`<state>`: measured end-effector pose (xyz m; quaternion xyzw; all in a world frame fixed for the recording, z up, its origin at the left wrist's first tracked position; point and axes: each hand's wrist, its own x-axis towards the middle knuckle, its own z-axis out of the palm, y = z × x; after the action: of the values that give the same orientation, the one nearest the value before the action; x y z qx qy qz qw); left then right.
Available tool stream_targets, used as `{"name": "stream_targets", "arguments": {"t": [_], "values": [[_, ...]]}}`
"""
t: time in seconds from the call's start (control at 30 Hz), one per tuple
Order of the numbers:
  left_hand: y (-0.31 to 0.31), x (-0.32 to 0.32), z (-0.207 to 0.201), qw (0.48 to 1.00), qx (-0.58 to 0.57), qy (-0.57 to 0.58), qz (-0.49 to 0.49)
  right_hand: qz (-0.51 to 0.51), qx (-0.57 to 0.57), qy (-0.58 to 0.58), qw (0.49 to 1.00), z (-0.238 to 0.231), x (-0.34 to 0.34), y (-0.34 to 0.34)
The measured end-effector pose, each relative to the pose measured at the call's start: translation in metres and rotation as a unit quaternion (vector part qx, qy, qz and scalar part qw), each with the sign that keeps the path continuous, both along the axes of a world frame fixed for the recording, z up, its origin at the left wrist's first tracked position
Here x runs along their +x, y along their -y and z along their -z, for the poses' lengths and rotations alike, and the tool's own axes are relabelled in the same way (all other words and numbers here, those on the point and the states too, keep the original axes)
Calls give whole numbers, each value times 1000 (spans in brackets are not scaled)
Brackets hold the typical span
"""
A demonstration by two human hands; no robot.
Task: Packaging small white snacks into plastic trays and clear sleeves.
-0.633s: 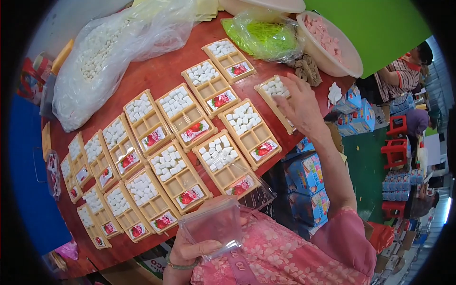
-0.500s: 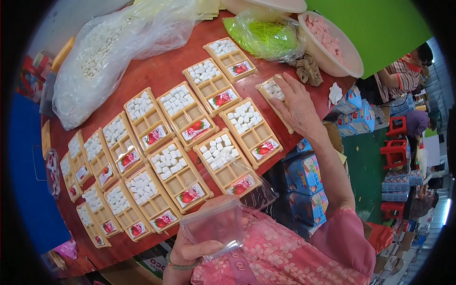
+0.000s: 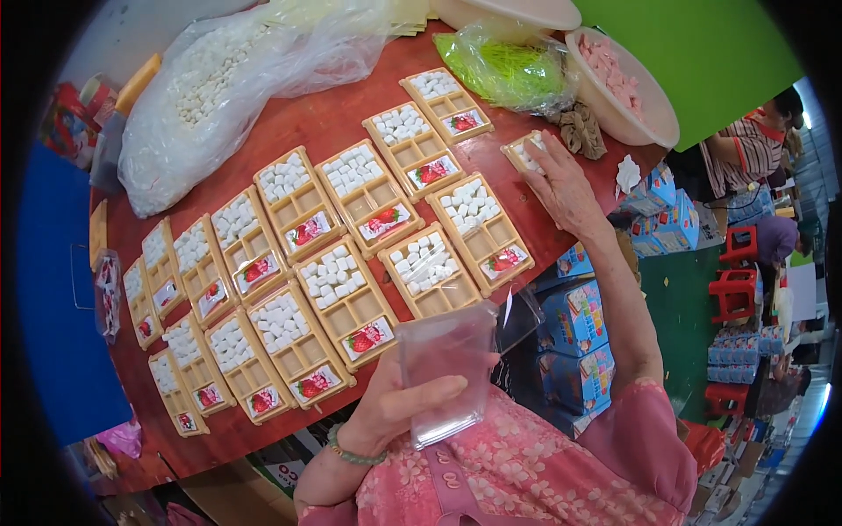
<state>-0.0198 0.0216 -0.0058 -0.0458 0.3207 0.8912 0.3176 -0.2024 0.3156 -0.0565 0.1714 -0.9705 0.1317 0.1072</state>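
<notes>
My left hand (image 3: 390,403) grips a clear plastic lid (image 3: 452,364), perhaps several nested together, thumb across the front. Behind it, a beige divided tray (image 3: 393,263) is partly hidden; a clear sheen shows over its white marshmallows (image 3: 423,270). My right hand (image 3: 566,193) lies with fingers extended over the tray (image 3: 510,156) at the right end, covering most of it; a few marshmallows show by the fingertips. Other trays (image 3: 436,210) stand in slanting rows to the left, each with white marshmallows, bare compartments and a strawberry-printed packet (image 3: 506,259).
A large plastic bag of marshmallows (image 3: 193,105) lies at the far left of the red table (image 3: 289,118). Beyond the trays are a bag of green strips (image 3: 500,70), a bowl of pink pieces (image 3: 658,127) and a brown cloth (image 3: 579,130). Blue boxes (image 3: 574,320) are stacked beside the table.
My left hand has moved the clear lid right and away from me, now hiding the nearest tray's packet. My right hand stays over the end tray. The whole view has shifted slightly.
</notes>
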Motion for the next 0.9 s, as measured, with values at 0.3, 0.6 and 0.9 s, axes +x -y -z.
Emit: {"name": "stream_targets", "arguments": {"t": [0.3, 0.6, 0.9], "values": [[-8, -1, 19, 998, 23, -22, 53, -16, -333, 253, 908, -61, 85, 45], [-4, -2, 12, 996, 25, -56, 59, 32, -549, 301, 779, -46, 95, 64], [15, 9, 5, 999, -12, 22, 26, 80, -565, 225, 790, -27, 71, 71]]}}
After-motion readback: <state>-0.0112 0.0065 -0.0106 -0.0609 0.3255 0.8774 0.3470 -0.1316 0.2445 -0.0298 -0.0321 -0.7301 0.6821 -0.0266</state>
